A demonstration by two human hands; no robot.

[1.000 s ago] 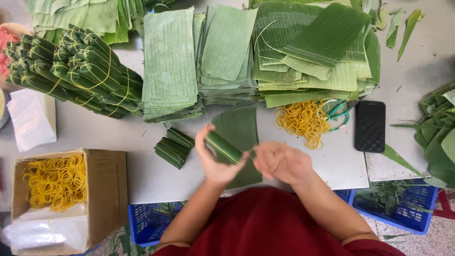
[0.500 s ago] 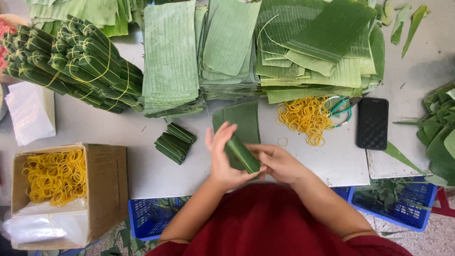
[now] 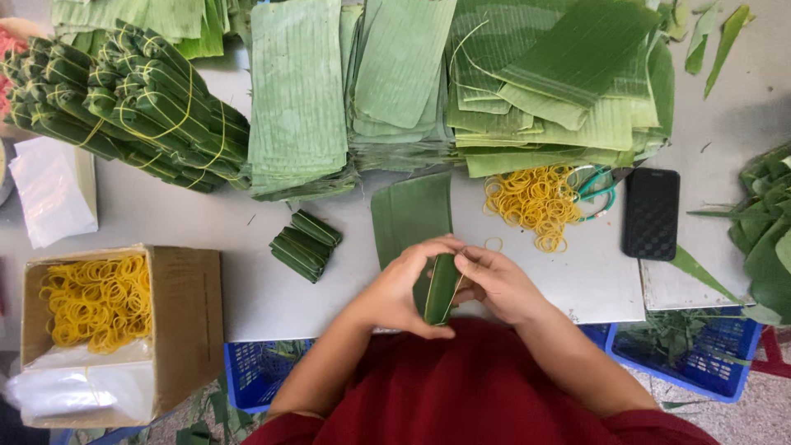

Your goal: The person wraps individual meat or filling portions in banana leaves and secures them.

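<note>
Landmark: the rolled leaf (image 3: 442, 288) – a dark green leaf folded into a thick stick, standing almost upright near the table's front edge. Every place below is told from it.
Far left, low: one brown box (image 3: 185, 330) full of yellow rubber bands, with a clear bag bunched at its front.
Far left, level: one white plastic bag (image 3: 49, 194) lying flat.
Up and left: a big pile of tied leaf rolls (image 3: 132, 107) – too many to count, each bound with a yellow band.
Just left: a small heap of loose rolls (image 3: 303, 244), about four.
Left hand (image 3: 395, 288): curled around the rolled leaf, thumb under it, fingers pressed on its side.
How to do it well: I think the roll must be squeezed tight with the edges lined up, so it does not spring open – a loose grip would let the fold slip.
Right hand (image 3: 498, 284): fingers bent and pinching the right side of the rolled leaf. I cannot tell if it holds a band too.
Just behind: one flat dark leaf piece (image 3: 408, 210) on the table.
Far behind: about three stacks of cut leaf sheets (image 3: 297, 91), pale and dark green.
Up and right: one heap of loose yellow bands (image 3: 531, 198), with one pair of green-handled scissors (image 3: 597, 185) touching it.
Right: one black phone (image 3: 651, 213), face down.
Far right, low: one blue crate (image 3: 709, 354) with leaf scraps.
</note>
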